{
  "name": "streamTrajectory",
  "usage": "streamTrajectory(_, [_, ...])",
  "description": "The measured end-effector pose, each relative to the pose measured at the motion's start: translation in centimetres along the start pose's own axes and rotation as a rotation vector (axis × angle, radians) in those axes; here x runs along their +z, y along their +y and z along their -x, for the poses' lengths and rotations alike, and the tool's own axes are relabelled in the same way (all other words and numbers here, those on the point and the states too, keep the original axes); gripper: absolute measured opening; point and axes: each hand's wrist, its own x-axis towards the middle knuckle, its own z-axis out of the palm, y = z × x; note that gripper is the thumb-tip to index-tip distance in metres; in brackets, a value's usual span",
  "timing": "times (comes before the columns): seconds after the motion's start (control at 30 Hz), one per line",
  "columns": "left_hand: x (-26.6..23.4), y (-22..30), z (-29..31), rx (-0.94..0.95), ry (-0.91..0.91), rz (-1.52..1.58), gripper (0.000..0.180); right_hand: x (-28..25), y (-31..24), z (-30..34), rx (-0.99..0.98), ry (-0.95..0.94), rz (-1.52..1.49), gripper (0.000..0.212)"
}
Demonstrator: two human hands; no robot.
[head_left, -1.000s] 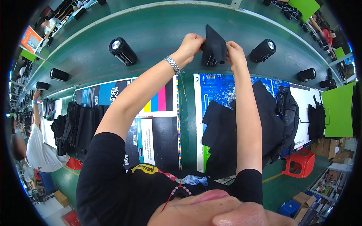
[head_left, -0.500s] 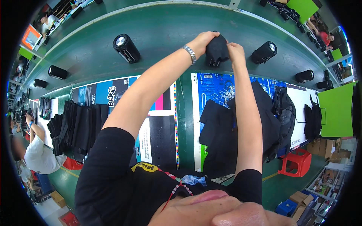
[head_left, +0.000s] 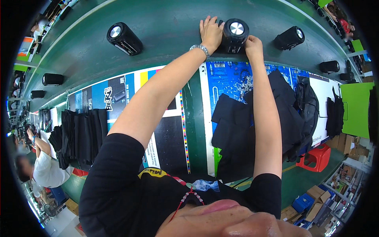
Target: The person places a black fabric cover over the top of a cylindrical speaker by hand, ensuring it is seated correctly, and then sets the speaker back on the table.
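Fingers point(head_left: 207, 22) of the left hand point(head_left: 212, 35) are spread and extended, lying just left of the black cylinder point(head_left: 233, 41); that hand is not closed around it. Fingers of the right hand point(head_left: 254, 46) are bent and brought to the cylinder's right side (whether they pinch anything cannot be told, as the tips are partly hidden).

Item under inspection: a black, round-bodied unit on the green work surface point(head_left: 173, 35), between the two hands. Its end, turned toward the camera, carries a bright silver disc within a broad black ring. The body is dark, with pale markings low on the near side. A dark patch shows between it and the left hand (nature not clear).

Similar units stand apart at left point(head_left: 125, 38) and right point(head_left: 289, 38). Nearer the person, black cloth pieces point(head_left: 242, 140) lie over a blue printed sheet point(head_left: 223, 77), below the right forearm.
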Motion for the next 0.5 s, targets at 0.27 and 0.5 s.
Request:
streamTrajectory(0.27, [-4.1, 4.7, -1.4, -0.577, 0.014, 1.303, 0.047, 0.5, -2.1, 1.5, 0.163, -0.066, -0.339, 0.03])
streamTrajectory(0.5, [-11.4, 9.6, -2.1, -0.705, -0.197, 1.599, 0.065, 0.9, -9.3, 5.4, 0.023, -0.08, -1.061, 0.038])
